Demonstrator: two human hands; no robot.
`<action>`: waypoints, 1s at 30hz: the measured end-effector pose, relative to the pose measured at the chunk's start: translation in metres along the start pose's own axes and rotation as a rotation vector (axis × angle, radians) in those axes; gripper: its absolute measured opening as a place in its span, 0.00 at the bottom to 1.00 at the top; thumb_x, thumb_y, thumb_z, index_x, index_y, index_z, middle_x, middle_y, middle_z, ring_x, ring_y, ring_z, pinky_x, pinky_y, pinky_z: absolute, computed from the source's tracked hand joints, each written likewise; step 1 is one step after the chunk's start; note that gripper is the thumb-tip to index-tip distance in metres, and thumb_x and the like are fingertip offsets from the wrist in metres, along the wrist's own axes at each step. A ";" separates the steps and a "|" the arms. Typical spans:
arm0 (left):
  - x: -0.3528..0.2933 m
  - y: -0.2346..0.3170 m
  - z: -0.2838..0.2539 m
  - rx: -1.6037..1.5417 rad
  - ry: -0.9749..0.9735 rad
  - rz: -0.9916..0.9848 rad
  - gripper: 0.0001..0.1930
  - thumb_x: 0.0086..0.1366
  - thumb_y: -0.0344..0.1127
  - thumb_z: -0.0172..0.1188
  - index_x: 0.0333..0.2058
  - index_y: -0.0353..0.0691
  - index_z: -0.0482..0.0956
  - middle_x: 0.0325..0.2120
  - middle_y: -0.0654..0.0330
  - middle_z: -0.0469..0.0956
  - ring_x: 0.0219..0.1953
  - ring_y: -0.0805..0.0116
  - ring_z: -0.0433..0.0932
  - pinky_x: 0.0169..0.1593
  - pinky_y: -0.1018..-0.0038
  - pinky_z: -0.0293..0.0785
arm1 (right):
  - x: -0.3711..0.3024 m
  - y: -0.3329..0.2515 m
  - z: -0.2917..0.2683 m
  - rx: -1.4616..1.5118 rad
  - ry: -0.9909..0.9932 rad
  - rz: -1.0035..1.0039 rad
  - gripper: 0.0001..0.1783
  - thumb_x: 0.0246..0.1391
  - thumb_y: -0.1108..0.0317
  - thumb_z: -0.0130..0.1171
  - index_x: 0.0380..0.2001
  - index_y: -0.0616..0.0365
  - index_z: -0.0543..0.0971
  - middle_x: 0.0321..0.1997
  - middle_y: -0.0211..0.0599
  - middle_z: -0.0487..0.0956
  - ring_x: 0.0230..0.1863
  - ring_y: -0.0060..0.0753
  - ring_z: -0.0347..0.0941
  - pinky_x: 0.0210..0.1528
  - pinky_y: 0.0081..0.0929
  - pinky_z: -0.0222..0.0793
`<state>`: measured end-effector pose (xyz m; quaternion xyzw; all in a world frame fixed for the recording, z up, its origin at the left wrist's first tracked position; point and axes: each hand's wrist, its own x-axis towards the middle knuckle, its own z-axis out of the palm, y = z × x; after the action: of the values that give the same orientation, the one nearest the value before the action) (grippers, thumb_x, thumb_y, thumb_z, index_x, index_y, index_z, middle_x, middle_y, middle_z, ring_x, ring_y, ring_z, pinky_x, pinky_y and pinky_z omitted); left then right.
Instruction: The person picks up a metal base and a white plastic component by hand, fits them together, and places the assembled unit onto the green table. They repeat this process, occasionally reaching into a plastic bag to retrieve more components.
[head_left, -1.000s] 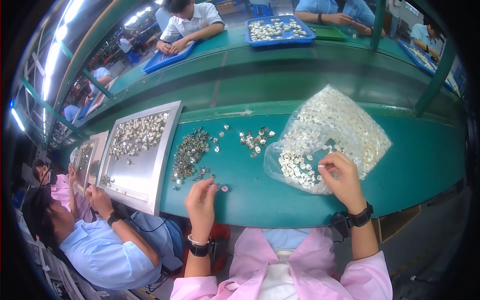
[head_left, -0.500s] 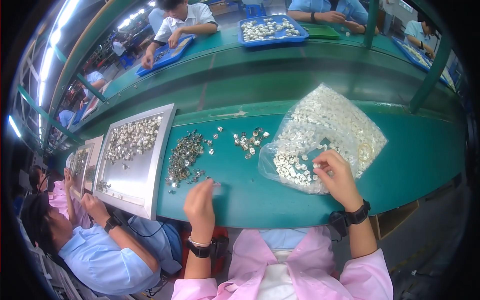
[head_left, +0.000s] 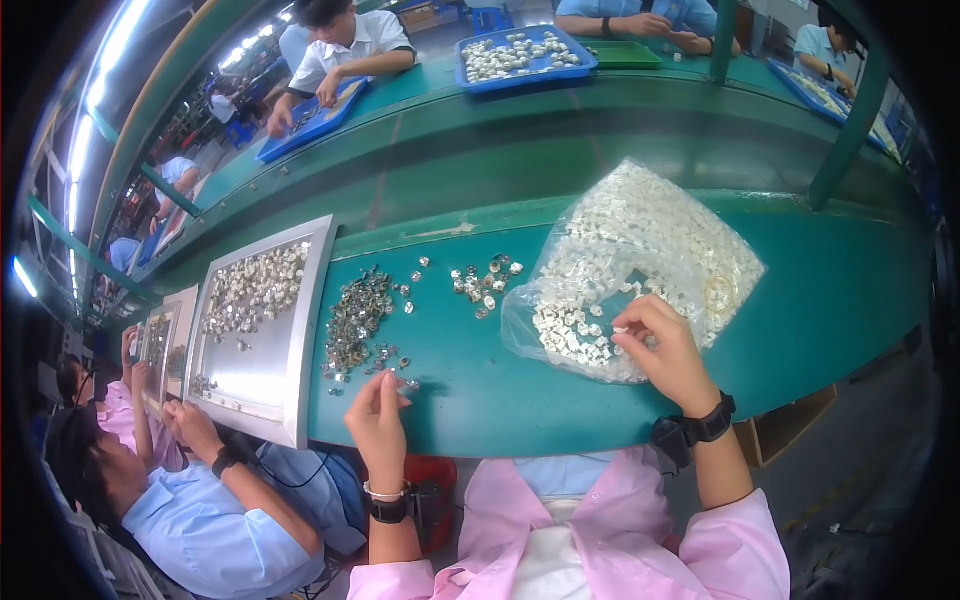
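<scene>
My left hand (head_left: 378, 420) is closed in a pinch over the green table, with a small metal part (head_left: 411, 384) at its fingertips. Just beyond it spreads a pile of small metal parts (head_left: 350, 320). My right hand (head_left: 665, 350) has thumb and forefinger together on a small white plastic piece (head_left: 619, 332), mostly covered by the fingers. It hovers at the mouth of a clear plastic bag (head_left: 680, 215) full of similar white pieces. Loose white pieces (head_left: 570, 328) lie in the bag's opening. Between pile and bag sits a small group of white-and-metal pieces (head_left: 486, 284).
Left of the pile, a metal-framed tray (head_left: 312, 330) holds many white-and-metal pieces. A co-worker in a blue shirt (head_left: 210, 520) sits close by on that side. Across the bench, people work beside blue trays (head_left: 525, 58). A green post (head_left: 850, 130) rises at the far right.
My left hand has shifted slightly left and down, and its fingers have turned into clearer view. My right hand stays pinched at the bag. The whole view has drifted a little.
</scene>
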<state>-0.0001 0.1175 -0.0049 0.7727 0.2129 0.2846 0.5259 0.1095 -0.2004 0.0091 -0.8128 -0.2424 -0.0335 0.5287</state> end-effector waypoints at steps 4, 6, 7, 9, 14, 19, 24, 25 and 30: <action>0.001 -0.004 0.002 0.110 -0.022 -0.016 0.11 0.65 0.33 0.55 0.34 0.29 0.78 0.20 0.64 0.75 0.19 0.83 0.69 0.23 0.84 0.64 | -0.001 -0.001 -0.001 -0.001 -0.002 0.000 0.07 0.47 0.79 0.59 0.32 0.65 0.76 0.36 0.36 0.72 0.33 0.26 0.72 0.33 0.19 0.69; 0.003 -0.006 -0.001 0.188 -0.035 -0.003 0.10 0.65 0.33 0.55 0.33 0.29 0.78 0.19 0.65 0.74 0.18 0.83 0.68 0.23 0.84 0.63 | -0.001 -0.002 -0.001 0.000 -0.005 -0.001 0.07 0.47 0.79 0.59 0.32 0.65 0.76 0.35 0.36 0.72 0.32 0.25 0.72 0.33 0.19 0.69; 0.005 -0.007 -0.003 0.264 -0.049 0.010 0.10 0.65 0.33 0.55 0.32 0.30 0.77 0.18 0.65 0.73 0.18 0.82 0.68 0.22 0.84 0.63 | -0.002 -0.002 -0.001 0.001 -0.007 0.000 0.07 0.47 0.79 0.59 0.32 0.65 0.76 0.35 0.36 0.72 0.32 0.25 0.72 0.33 0.19 0.69; 0.006 -0.009 -0.005 0.342 -0.060 0.022 0.10 0.65 0.33 0.55 0.31 0.30 0.77 0.17 0.66 0.72 0.17 0.82 0.67 0.22 0.84 0.63 | -0.001 -0.001 -0.001 0.008 -0.017 0.004 0.07 0.47 0.79 0.59 0.32 0.65 0.76 0.35 0.36 0.73 0.32 0.25 0.72 0.33 0.19 0.68; 0.005 -0.008 -0.003 0.193 -0.066 0.032 0.08 0.64 0.31 0.56 0.30 0.31 0.76 0.18 0.67 0.72 0.18 0.82 0.67 0.24 0.85 0.64 | -0.002 -0.002 -0.001 -0.002 -0.022 -0.003 0.06 0.47 0.79 0.59 0.31 0.65 0.76 0.34 0.36 0.73 0.31 0.25 0.72 0.32 0.19 0.68; -0.003 -0.001 -0.002 0.054 -0.057 0.134 0.04 0.62 0.27 0.57 0.31 0.31 0.75 0.21 0.65 0.74 0.21 0.82 0.70 0.27 0.85 0.66 | -0.002 -0.002 0.000 -0.002 -0.026 0.010 0.06 0.47 0.79 0.59 0.31 0.65 0.76 0.34 0.35 0.73 0.31 0.25 0.72 0.32 0.19 0.67; -0.006 -0.013 -0.010 0.134 -0.136 0.140 0.02 0.60 0.23 0.58 0.31 0.31 0.75 0.23 0.63 0.76 0.24 0.81 0.72 0.29 0.85 0.68 | -0.001 -0.002 0.000 -0.006 -0.023 0.021 0.06 0.46 0.79 0.59 0.31 0.66 0.76 0.33 0.35 0.73 0.30 0.25 0.71 0.32 0.19 0.67; -0.008 -0.012 -0.012 0.136 -0.134 0.139 0.02 0.60 0.23 0.58 0.31 0.31 0.75 0.23 0.63 0.76 0.24 0.81 0.72 0.29 0.85 0.68 | -0.001 -0.002 0.001 -0.007 -0.025 0.022 0.06 0.46 0.79 0.59 0.31 0.66 0.76 0.33 0.35 0.73 0.30 0.25 0.71 0.32 0.19 0.67; -0.006 -0.008 -0.019 0.328 -0.109 0.282 0.03 0.57 0.23 0.60 0.30 0.32 0.76 0.24 0.62 0.75 0.25 0.77 0.73 0.30 0.82 0.68 | 0.000 -0.004 0.001 -0.012 -0.030 0.030 0.06 0.46 0.79 0.60 0.31 0.65 0.76 0.33 0.35 0.73 0.30 0.24 0.71 0.32 0.19 0.66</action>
<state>-0.0172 0.1300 -0.0078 0.8841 0.1177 0.2748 0.3592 0.1072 -0.1981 0.0117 -0.8198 -0.2378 -0.0146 0.5207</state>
